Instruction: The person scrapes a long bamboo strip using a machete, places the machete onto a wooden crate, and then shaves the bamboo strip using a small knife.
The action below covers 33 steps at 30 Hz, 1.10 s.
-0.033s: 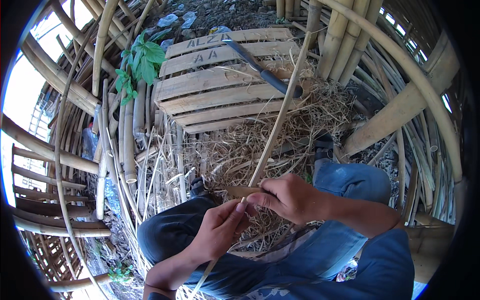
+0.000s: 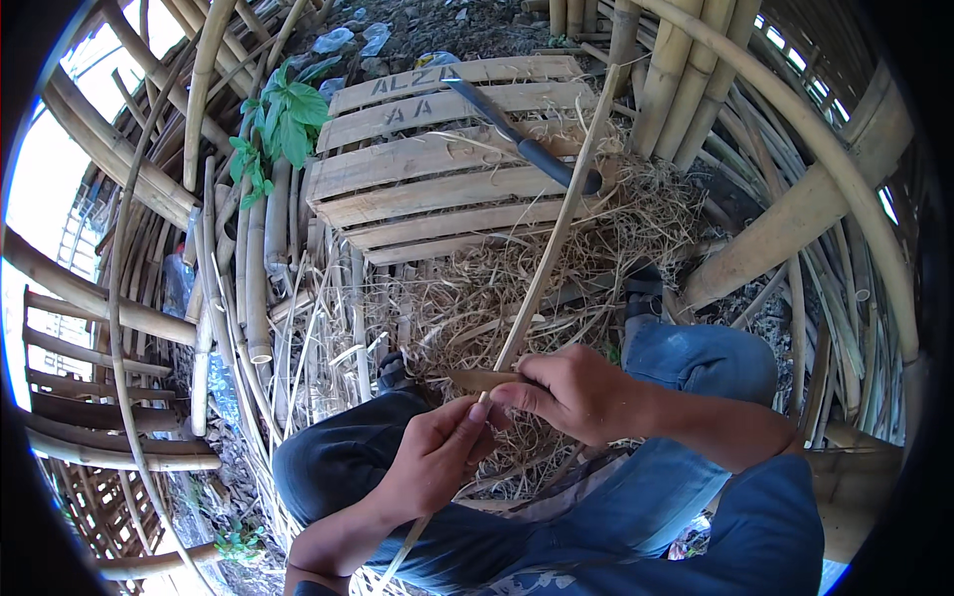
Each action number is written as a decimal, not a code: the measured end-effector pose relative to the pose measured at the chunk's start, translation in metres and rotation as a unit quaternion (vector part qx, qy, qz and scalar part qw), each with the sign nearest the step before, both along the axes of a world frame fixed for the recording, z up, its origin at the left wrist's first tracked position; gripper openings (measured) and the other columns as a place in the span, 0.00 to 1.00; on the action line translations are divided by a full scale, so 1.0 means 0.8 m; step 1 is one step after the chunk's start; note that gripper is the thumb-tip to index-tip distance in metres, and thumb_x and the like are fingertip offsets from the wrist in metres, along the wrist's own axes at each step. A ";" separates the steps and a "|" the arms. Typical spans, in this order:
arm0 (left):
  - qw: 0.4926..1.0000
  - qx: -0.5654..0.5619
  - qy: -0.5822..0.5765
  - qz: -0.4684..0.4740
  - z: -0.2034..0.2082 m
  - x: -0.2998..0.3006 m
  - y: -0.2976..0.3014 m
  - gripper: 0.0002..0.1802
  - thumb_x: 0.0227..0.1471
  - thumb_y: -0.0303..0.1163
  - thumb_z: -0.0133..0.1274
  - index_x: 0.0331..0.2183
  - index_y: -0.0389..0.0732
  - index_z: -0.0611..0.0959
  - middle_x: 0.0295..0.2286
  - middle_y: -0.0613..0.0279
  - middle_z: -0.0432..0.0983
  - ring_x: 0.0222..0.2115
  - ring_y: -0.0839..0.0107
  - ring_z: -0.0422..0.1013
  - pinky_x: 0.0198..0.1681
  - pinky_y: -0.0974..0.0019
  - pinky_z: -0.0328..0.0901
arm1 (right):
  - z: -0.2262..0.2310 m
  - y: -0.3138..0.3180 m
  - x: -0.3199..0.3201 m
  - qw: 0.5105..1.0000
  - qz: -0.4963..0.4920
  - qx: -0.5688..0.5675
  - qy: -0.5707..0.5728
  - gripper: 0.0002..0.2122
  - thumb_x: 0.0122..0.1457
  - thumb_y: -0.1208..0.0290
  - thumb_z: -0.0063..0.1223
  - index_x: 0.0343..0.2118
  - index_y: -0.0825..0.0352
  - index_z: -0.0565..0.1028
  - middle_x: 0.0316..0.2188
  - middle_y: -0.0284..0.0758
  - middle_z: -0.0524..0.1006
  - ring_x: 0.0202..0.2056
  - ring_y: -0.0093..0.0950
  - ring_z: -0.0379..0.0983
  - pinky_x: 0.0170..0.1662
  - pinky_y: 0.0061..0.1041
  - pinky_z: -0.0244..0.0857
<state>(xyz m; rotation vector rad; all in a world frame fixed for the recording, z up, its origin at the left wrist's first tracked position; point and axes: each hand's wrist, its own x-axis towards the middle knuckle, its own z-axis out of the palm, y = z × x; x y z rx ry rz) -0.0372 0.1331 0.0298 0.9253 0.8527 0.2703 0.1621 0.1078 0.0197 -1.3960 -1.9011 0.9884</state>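
My left hand [image 2: 437, 452] is closed on a thin bamboo strip [image 2: 407, 548], whose pale cut tip shows between thumb and fingers while its length trails down past my wrist. My right hand [image 2: 571, 392] is closed around a knife [image 2: 479, 380]; the flat brownish blade points left, and the grip is hidden in the fingers. Both hands meet over my lap, the right thumb close to the strip's tip. A long bamboo slat [image 2: 556, 233] rises from just behind the right hand and slants up across the crate's right side. I cannot tell whether the hand touches it.
A slatted wooden crate [image 2: 417, 159] stands ahead, bearing a curved blade with a black handle [image 2: 545, 162]. Bamboo shavings [image 2: 477, 298] cover the ground before my legs. Bamboo poles [image 2: 253, 288] lie left beside a leafy plant [image 2: 288, 124]; a thick bamboo beam [image 2: 775, 238] slants at right.
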 end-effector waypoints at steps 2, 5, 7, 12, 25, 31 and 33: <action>1.000 0.000 0.020 0.004 0.003 0.000 0.000 0.16 0.62 0.37 0.35 0.35 0.36 0.73 0.16 0.75 0.55 0.15 0.86 0.48 0.17 0.78 0.46 | -0.003 0.003 0.003 1.000 0.001 0.011 -0.019 0.23 0.61 0.53 0.40 0.20 0.71 0.71 0.08 0.40 0.68 0.12 0.34 0.69 0.18 0.31 0.62; 1.000 0.001 0.013 0.014 0.006 0.000 0.000 0.16 0.63 0.37 0.34 0.35 0.36 0.73 0.16 0.75 0.55 0.15 0.86 0.48 0.17 0.79 0.46 | -0.001 0.006 0.002 0.999 -0.013 0.019 -0.031 0.23 0.61 0.53 0.41 0.19 0.71 0.70 0.08 0.40 0.68 0.12 0.34 0.69 0.18 0.31 0.61; 1.000 -0.012 0.009 0.015 0.008 -0.001 0.003 0.16 0.63 0.37 0.34 0.35 0.36 0.73 0.16 0.75 0.55 0.14 0.86 0.49 0.16 0.79 0.46 | 0.001 0.011 0.005 0.999 -0.028 0.015 -0.024 0.24 0.61 0.53 0.41 0.19 0.71 0.70 0.08 0.41 0.68 0.12 0.34 0.69 0.18 0.32 0.62; 1.000 -0.020 -0.004 0.017 0.006 -0.005 0.002 0.16 0.63 0.37 0.34 0.34 0.36 0.72 0.16 0.75 0.55 0.13 0.86 0.48 0.15 0.79 0.44 | -0.002 0.016 0.011 0.999 -0.050 0.014 -0.005 0.23 0.60 0.54 0.43 0.18 0.70 0.70 0.08 0.40 0.68 0.12 0.34 0.69 0.19 0.33 0.62; 1.000 -0.019 0.002 0.016 0.011 -0.003 -0.004 0.16 0.62 0.36 0.34 0.34 0.35 0.72 0.15 0.74 0.54 0.13 0.86 0.48 0.15 0.79 0.44 | 0.006 0.034 0.054 0.989 -0.129 0.043 -0.061 0.22 0.60 0.55 0.44 0.18 0.69 0.69 0.07 0.34 0.63 0.11 0.25 0.60 0.16 0.29 0.54; 0.998 -0.056 -0.016 -0.010 0.005 -0.018 -0.004 0.18 0.62 0.36 0.33 0.35 0.33 0.73 0.14 0.71 0.56 0.13 0.84 0.49 0.15 0.78 0.45 | 0.010 0.056 0.123 0.951 -0.300 -0.012 -0.070 0.23 0.62 0.51 0.39 0.16 0.63 0.66 0.10 0.23 0.59 0.15 0.16 0.55 0.19 0.23 0.50; 1.000 0.010 -0.021 -0.013 -0.001 -0.022 -0.002 0.19 0.63 0.37 0.33 0.35 0.32 0.73 0.15 0.70 0.59 0.13 0.84 0.50 0.15 0.78 0.46 | 0.008 0.039 0.095 0.964 -0.256 0.055 -0.044 0.26 0.60 0.45 0.38 0.17 0.66 0.67 0.08 0.29 0.62 0.12 0.21 0.59 0.17 0.25 0.53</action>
